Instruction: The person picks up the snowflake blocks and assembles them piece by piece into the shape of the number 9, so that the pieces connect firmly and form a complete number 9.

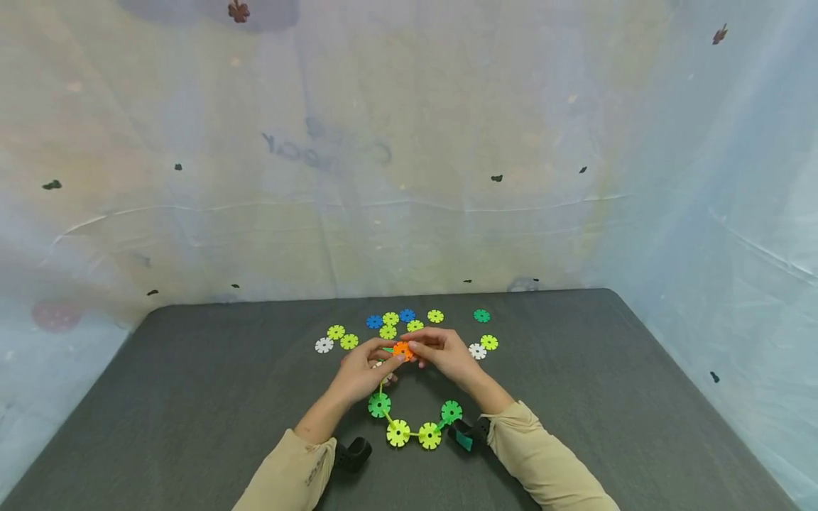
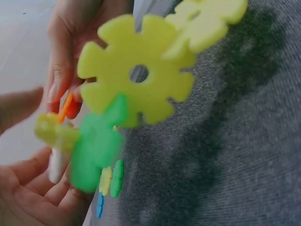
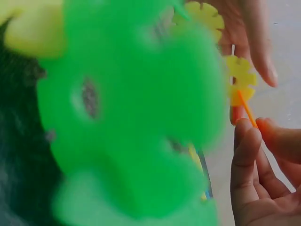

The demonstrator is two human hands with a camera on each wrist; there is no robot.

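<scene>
My right hand [image 1: 450, 355] pinches an orange notched plastic disc [image 1: 397, 347] between thumb and fingers. In the right wrist view this orange disc [image 3: 248, 109] stands edge-on, its tip meeting a yellow disc [image 3: 245, 84] by the left hand. My left hand [image 1: 358, 372] holds one end of a linked chain of green, yellow and white discs, partly hidden by its fingers. From there the chain curves toward me through a green disc [image 1: 374, 406] and yellow discs [image 1: 393, 427], ending at a green disc [image 1: 447, 406] near the right wrist. A large yellow disc [image 2: 113, 56] fills the left wrist view.
Loose discs lie beyond the hands on the dark grey table [image 1: 243, 397]: yellow ones [image 1: 335, 331], blue [image 1: 373, 322], a green [image 1: 481, 316] and white ones [image 1: 324, 345]. A pale sheet [image 1: 409, 163] hangs behind the table. Black wrist straps [image 1: 353, 455] are near the chain.
</scene>
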